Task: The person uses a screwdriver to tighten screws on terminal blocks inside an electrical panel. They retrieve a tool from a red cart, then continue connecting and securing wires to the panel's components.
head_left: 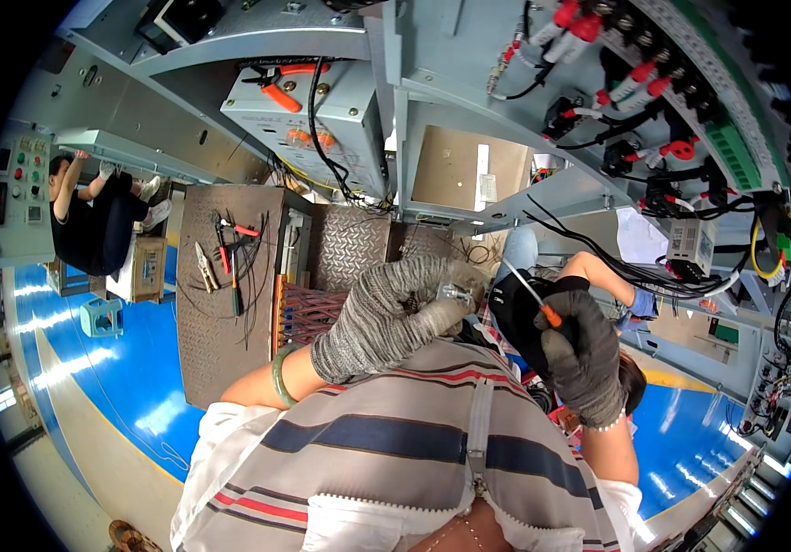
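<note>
My left hand [386, 317] wears a grey knitted glove and is closed in front of my chest. Between its thumb and fingers sits a small, pale, shiny part [453, 293], whose kind I cannot make out. To the right, my right hand [587, 359], in a darker grey glove, is wrapped round a screwdriver [553, 316] with an orange and dark handle. Its thin metal shaft slants up and to the left, apart from the small part. Most of the handle is hidden in the palm.
Red-handled pliers [222, 256] and loose black wires lie on a brown metal plate [197, 340] at left. Orange-handled cutters [280, 95] rest on a grey box. Wired cabinet parts [681, 193] hang at upper right. One person sits far left; another is close behind my right hand.
</note>
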The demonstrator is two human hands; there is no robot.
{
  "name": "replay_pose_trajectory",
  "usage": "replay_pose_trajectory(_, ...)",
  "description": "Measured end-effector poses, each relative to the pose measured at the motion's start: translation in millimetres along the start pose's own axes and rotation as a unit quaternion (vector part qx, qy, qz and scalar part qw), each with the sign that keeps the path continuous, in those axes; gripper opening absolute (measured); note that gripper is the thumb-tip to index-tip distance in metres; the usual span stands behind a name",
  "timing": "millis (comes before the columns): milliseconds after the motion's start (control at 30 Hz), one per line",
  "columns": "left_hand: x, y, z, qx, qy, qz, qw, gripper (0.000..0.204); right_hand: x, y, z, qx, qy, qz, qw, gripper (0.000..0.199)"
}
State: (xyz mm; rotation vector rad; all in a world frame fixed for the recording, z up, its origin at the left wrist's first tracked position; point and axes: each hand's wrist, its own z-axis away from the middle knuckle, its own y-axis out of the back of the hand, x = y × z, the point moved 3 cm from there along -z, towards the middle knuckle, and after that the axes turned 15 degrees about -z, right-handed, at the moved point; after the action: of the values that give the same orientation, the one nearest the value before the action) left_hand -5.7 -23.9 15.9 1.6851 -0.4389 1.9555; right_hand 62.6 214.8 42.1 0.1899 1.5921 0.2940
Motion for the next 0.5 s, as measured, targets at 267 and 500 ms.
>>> replay_pose_trajectory(267, 3, 17, 16, 0.025, -0.001, -0.126, 0.992, 0.026, -5, -17, 18, 0.003, 0.007, -0.066, 0.998, 0.029)
replay_pose_trajectory(500, 1, 28, 27, 0.029, 0.006, -0.146, 0.989, 0.031, -16, -19, 24, 0.08, -0.135, -0.197, 0.968, 0.03)
